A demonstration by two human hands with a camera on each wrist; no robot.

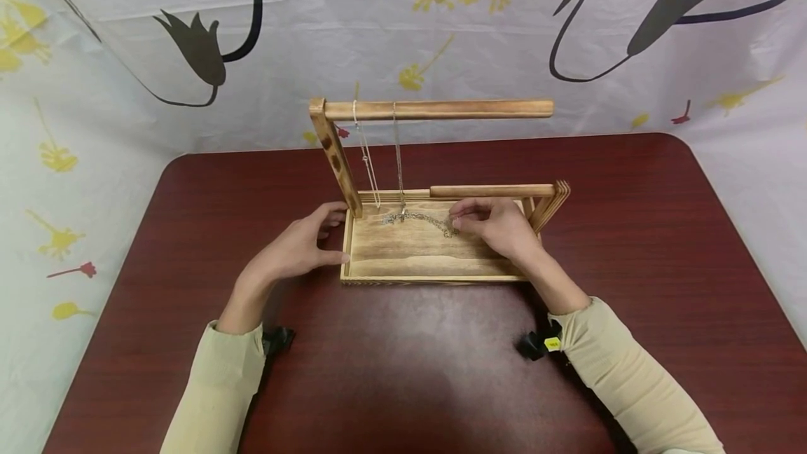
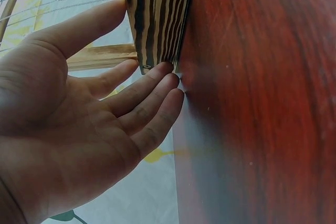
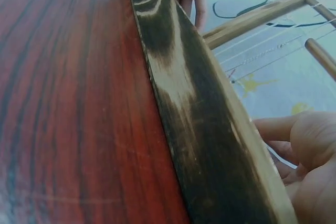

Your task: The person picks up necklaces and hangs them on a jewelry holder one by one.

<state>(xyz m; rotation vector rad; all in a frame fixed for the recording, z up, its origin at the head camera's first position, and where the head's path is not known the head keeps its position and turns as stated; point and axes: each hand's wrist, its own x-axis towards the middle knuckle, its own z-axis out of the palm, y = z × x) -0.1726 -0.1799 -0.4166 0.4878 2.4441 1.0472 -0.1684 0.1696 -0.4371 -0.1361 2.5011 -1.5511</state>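
A wooden jewelry stand has a shallow tray (image 1: 403, 252) as its base and an upper bar (image 1: 466, 110) on a tall post. From that bar hang a pale necklace (image 1: 366, 156) and a thin silver-toned necklace (image 1: 398, 160). Across the tray floor lies a silver-toned chain (image 1: 425, 217), its kind unclear. My right hand (image 1: 504, 230) pinches the chain's right end between thumb and fingers. At the tray's left end, my left hand (image 1: 296, 244) touches the wall with extended fingers; the left wrist view shows its fingertips against the striped wooden side (image 2: 157, 19).
A shorter, lower bar (image 1: 492, 191) runs above the tray's back edge, carried by a post (image 1: 550, 205) at the right. The stand rests on a dark red wooden table (image 1: 416, 349). Behind it hangs a white sheet (image 1: 353, 33) printed with flowers.
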